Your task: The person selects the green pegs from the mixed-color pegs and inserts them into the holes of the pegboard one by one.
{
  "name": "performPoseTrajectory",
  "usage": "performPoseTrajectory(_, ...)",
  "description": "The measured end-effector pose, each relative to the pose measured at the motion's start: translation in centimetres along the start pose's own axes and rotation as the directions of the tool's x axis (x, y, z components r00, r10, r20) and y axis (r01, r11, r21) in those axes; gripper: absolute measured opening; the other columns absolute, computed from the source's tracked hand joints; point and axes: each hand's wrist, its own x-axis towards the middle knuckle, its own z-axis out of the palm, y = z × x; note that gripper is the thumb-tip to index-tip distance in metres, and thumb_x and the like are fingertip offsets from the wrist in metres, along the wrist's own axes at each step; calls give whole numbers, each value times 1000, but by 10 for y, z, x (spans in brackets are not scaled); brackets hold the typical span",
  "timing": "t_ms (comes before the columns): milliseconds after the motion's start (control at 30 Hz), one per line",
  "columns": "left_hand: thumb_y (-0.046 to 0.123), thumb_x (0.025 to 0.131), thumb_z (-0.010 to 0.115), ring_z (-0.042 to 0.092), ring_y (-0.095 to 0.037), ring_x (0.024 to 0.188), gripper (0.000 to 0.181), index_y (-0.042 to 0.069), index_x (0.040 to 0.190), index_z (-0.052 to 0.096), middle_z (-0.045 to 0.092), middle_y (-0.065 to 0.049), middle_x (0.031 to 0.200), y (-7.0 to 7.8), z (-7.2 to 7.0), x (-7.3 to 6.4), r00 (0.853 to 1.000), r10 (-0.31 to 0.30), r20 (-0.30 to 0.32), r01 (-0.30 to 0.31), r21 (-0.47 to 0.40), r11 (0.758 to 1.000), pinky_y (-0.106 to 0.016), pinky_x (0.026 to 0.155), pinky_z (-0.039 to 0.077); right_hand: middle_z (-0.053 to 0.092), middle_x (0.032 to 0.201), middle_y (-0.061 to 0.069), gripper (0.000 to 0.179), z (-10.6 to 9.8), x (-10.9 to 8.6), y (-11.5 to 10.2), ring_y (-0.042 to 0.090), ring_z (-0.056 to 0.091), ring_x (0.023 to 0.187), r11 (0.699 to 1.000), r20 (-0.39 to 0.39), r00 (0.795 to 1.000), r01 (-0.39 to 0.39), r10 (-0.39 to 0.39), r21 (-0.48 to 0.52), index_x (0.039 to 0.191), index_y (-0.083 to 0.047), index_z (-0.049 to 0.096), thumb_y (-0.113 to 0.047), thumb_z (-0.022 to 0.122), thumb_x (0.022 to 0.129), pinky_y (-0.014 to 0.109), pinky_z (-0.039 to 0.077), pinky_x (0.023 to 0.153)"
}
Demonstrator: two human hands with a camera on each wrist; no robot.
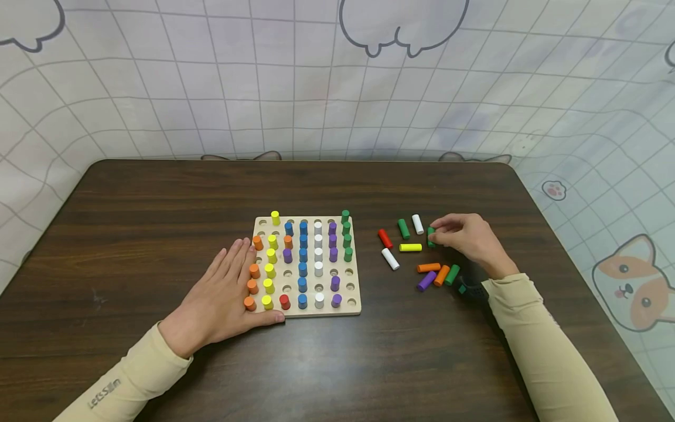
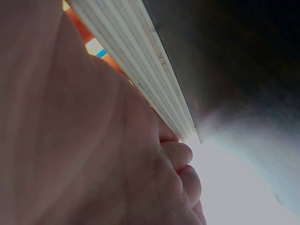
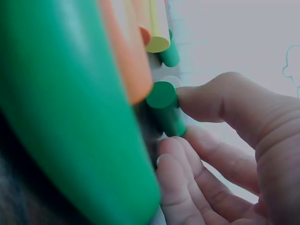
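Observation:
A wooden pegboard (image 1: 327, 310) lies on the table, with columns of coloured pegs standing in it and several bare holes. My left hand (image 1: 217, 300) rests flat along its left side, fingers straight beside the orange pegs (image 1: 254, 271) and thumb at the front edge. In the left wrist view, the palm lies against the board's layered edge (image 2: 136, 61). To the right of the board, my right hand (image 1: 473, 241) pinches a green peg (image 1: 430, 238) between thumb and fingers. The right wrist view shows this green peg (image 3: 164, 105) at the fingertips, close to the table.
Loose pegs lie between board and right hand: a red peg (image 1: 385, 238), a yellow peg (image 1: 410, 248), a purple peg (image 1: 426, 281), plus white, orange and green ones. The dark table (image 1: 158, 199) meets a patterned curtain (image 1: 295, 88) at its back edge.

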Motion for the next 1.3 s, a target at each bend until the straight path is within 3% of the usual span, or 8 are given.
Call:
performPoseTrajectory(333, 96, 77, 46, 18, -43, 161, 135, -4, 163, 19, 17, -23, 173, 0, 0, -1, 1000, 5, -14, -5, -2, 1000, -61, 131, 18, 76, 106, 11, 33, -4, -3, -1, 20, 71, 83, 999, 37, 999, -33, 33, -5, 122, -6, 70, -27, 72, 96, 29, 58, 81)
performPoseTrajectory(567, 95, 78, 47, 17, -43, 161, 134, -3, 163, 17, 16, -22, 174, 0, -1, -1, 1000, -4, 0, 4, -12, 1000, -61, 131, 17, 78, 102, 10, 33, -3, -4, 0, 17, 74, 81, 999, 28, 999, -33, 33, -17, 119, -7, 69, -31, 72, 97, 39, 62, 86)
performPoseTrajectory(800, 95, 78, 48, 16, -43, 162, 134, -3, 163, 17, 15, -23, 174, 1, -2, -1, 1000, 0, -1, 0, -15, 1000, -61, 131, 17, 80, 100, 9, 36, -5, -6, -1, 16, 73, 78, 999, 16, 999, -27, 28, -45, 112, -7, 73, -38, 76, 94, 32, 61, 79)
performPoseTrajectory(1067, 94, 78, 49, 17, -42, 162, 134, -3, 164, 16, 15, -22, 174, 1, -2, -2, 1000, 0, -4, 0, -18, 1000, -61, 132, 16, 79, 107, 12, 33, -6, -8, -4, 15, 76, 83, 999, 44, 998, -36, 37, -32, 116, -6, 73, -32, 74, 96, 49, 61, 96)
performPoseTrajectory(1300, 93, 79, 50, 17, -43, 161, 133, -4, 163, 17, 16, -23, 174, 1, -3, -3, 1000, 4, -7, -4, -16, 1000, -61, 132, 16, 76, 114, 17, 32, -8, -11, -7, 18, 78, 88, 999, 73, 996, -47, 46, 18, 124, -3, 68, -22, 67, 98, 53, 58, 102)
